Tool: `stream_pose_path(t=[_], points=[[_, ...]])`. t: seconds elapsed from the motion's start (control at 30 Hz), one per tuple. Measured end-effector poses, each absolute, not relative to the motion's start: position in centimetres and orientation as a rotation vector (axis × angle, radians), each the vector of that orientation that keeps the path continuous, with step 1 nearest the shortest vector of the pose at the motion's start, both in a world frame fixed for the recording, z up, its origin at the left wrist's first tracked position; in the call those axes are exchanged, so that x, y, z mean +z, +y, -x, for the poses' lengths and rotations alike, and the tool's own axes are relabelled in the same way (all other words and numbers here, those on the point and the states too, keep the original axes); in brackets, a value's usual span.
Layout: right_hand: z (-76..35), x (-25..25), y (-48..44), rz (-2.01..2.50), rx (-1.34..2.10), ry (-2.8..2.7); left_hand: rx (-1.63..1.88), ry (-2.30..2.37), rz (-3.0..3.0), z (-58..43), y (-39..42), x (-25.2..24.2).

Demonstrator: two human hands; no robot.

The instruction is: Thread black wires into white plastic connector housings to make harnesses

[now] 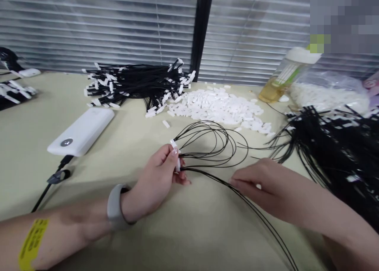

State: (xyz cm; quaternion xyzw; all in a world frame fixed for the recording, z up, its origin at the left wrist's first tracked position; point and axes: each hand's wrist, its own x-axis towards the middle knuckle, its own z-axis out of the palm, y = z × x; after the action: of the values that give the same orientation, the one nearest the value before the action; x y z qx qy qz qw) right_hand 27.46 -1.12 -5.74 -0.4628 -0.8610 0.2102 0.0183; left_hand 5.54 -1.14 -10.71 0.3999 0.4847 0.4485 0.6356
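My left hand (161,170) is closed on a white plastic connector (178,164) between thumb and fingers. Thin black wires (213,144) run out of it to the right and loop back to another white connector end (173,143) at the top of the same hand. More black wires (263,217) leave the lower part of the connector and trail down to the lower right. My right hand (257,182) is pinched at these trailing wires, thumb and forefinger together. Its other fingers are curled and partly hidden.
Behind my hands lie a heap of white connectors (219,107) and a stack of finished-looking black cables (136,81). A white power bank (81,133) is at the left. At the right are loose black wires (340,152), a bottle (287,73) and a plastic bag (331,93).
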Motion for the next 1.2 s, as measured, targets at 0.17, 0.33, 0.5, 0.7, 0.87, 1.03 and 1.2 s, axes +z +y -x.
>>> stream_pose_path(t=[0.17, 0.33, 0.5, 0.7, 0.87, 1.03, 1.2], points=[[-25.7, -6.3, -1.4, 1.405, 0.859, -2.661, 0.948, 1.148, -1.072, -5.7, -1.4, -10.4], [-24.2, -7.5, -1.7, 1.301, 0.798, -2.615, 0.854, 1.173, -1.257, -5.8, -1.7, -10.0], [-23.8, -7.9, -1.9, 1.295, 0.671, -2.629, 0.811, 1.153, -1.341, -5.7, -1.8, -10.2], [-23.6, -8.2, -2.0, 1.245, 0.584, -2.689, 0.792, 1.159, -1.428, -5.6, -2.0, -10.2], [-23.5, -8.8, -2.2, 1.217, 0.417, -2.705, 0.777, 1.170, -1.437, -5.6, -2.0, -10.1], [-24.3, -8.6, -1.8, 1.254, 0.018, -2.712, 0.797, 1.147, -1.365, -5.7, -1.8, -10.3], [-26.4, -6.7, -1.3, 1.436, -0.212, -2.197, 0.820, 1.168, -1.234, -5.7, -1.6, -10.1]])
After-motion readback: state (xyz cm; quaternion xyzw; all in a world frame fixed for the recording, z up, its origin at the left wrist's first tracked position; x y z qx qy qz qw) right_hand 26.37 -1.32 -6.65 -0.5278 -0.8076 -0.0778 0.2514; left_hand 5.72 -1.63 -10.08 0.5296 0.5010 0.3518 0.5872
